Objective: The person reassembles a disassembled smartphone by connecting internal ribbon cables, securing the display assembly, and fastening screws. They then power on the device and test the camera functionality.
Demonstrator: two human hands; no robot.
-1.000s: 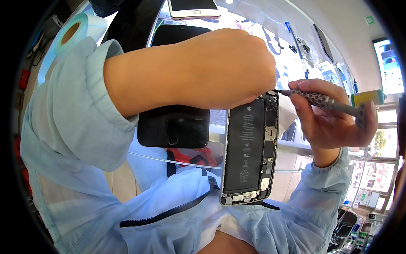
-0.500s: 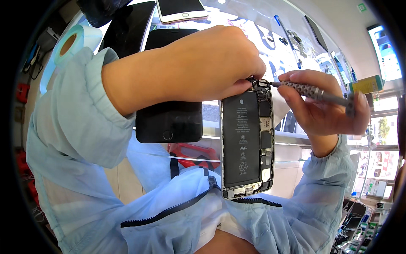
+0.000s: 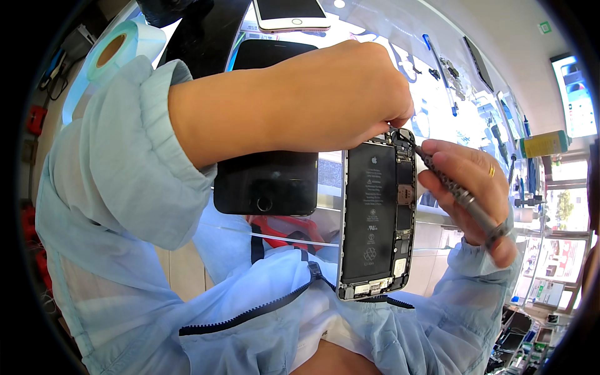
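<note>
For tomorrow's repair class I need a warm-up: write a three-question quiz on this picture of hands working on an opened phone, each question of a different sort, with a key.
1. True or false: the right hand holds a screwdriver whose tip meets the top corner of the opened phone.
2. Which hand grips the opened phone's top edge?
A. the left hand
B. the right hand
C. neither
3. Fill in: behind the opened phone, a dark phone lies with its screen facing ____.

Key
1. True
2. A
3. Up, its round button showing
</note>
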